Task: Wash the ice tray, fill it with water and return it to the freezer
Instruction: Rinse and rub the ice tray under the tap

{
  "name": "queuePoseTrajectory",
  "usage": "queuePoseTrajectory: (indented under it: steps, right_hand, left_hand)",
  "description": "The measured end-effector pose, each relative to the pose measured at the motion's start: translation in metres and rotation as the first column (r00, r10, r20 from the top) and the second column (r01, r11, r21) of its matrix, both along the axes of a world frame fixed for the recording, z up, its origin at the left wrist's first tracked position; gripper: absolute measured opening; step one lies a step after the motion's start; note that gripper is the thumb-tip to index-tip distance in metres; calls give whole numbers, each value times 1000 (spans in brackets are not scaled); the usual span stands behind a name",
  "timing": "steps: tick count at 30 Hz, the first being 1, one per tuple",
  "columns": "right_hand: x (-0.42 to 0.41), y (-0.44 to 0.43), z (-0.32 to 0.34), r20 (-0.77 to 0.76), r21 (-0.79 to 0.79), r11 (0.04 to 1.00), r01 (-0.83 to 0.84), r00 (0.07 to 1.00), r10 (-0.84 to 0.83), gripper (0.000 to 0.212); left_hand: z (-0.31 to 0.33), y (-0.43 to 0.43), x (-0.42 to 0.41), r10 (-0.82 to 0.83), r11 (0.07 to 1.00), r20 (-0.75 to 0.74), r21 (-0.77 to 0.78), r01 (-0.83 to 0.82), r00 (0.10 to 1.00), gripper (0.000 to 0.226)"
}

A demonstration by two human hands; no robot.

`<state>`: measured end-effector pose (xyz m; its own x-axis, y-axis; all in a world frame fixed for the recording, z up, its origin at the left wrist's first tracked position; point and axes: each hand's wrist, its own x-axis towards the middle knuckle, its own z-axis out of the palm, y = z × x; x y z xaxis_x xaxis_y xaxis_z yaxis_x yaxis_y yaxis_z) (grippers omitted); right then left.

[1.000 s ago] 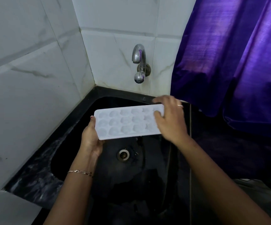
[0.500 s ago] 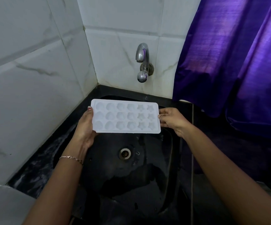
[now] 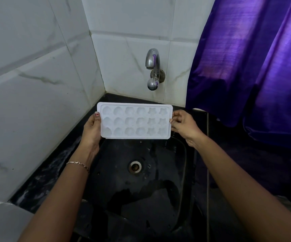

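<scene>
Crosswise over sink, ice tray, cavities up, long axis left-right.

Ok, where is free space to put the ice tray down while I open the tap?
The sink floor around the drain is bare, below the ice tray. A narrow black counter strip between sink and left tiled wall is also free. The right side is crowded: the purple curtain hangs over the counter.
</scene>
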<state>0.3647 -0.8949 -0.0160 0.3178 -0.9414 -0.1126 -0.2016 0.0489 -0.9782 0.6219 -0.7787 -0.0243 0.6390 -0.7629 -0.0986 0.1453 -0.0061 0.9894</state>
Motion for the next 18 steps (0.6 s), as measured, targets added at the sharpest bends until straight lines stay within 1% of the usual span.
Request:
queuePoseTrajectory:
  steps: [6, 18]
  right_hand:
    - [-1, 0, 4, 9, -102, 995, 16, 1000, -16, 17]
    - [-6, 5, 12, -8, -280, 960, 25, 1000, -28, 21]
  left_hand:
    - [1, -1, -1, -25, 999, 19, -47, 26, 1000, 29]
    - [8, 0, -2, -58, 994, 14, -91, 59, 998, 26]
